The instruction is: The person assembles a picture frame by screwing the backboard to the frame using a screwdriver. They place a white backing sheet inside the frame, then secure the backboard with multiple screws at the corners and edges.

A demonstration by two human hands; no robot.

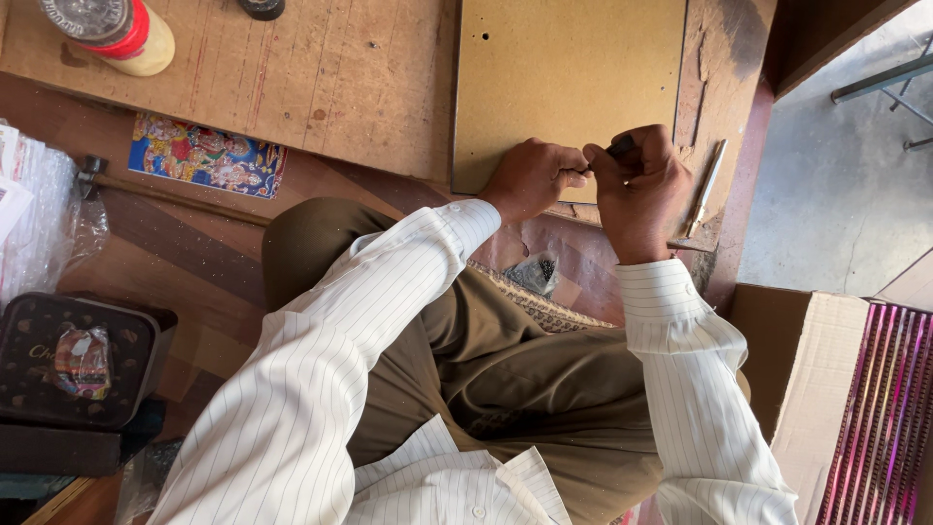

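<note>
Against the near edge of the wooden workbench lies a tan hardboard panel, rectangular, with a few small holes near its left corner; it serves as the landmark. Far left of the panel, at the bench's top edge, stands a cream bottle with a red band and a grey lid. Below and left of the panel a small blue, many-coloured picture card lies flat. Further left and lower sits a dark rectangular tin with a wrapped sweet on its lid, and above it clear plastic wrapping. Right of the panel and lower, an open cardboard box holds pink striped strips.

At the panel's lower edge both hands meet. The left hand is curled shut, its fingers pinched together on the panel's edge. The right hand is closed in a fist around a small dark tool, whose tip is hidden between the hands. The two hands touch.

Just right of the panel a slim metal blade lies on the bench. Striped white sleeves and olive trousers fill the foreground.
</note>
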